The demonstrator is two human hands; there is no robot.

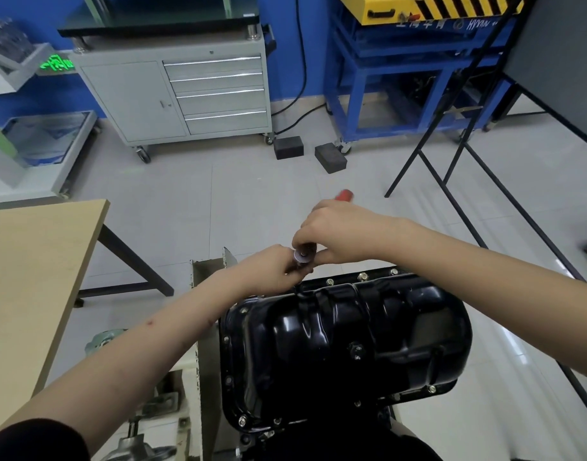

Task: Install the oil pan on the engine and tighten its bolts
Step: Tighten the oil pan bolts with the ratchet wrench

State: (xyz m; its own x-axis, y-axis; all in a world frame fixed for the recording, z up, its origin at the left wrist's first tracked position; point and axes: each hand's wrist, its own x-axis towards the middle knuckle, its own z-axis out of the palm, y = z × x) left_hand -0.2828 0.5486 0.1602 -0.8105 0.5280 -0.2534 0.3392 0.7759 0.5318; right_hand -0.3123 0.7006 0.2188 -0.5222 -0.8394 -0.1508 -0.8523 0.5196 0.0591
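Right hand [335, 229] grips red-handled ratchet [345, 194], left hand [272, 269] pinches its socket [302, 257] over oil pan [345, 344] rim bolt; I'd keep it square, snug evenly.

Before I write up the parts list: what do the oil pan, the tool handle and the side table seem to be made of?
Oil pan: probably pressed metal with glossy black paint, judging by sharp highlights and stamped ribs.
Tool handle: red, perhaps plastic; mostly hidden by the right hand.
Table: pale wood-look top, matte, on dark metal legs.

Blue wall [285, 44]; grey cabinet [185, 94]; tiled floor [235, 188]
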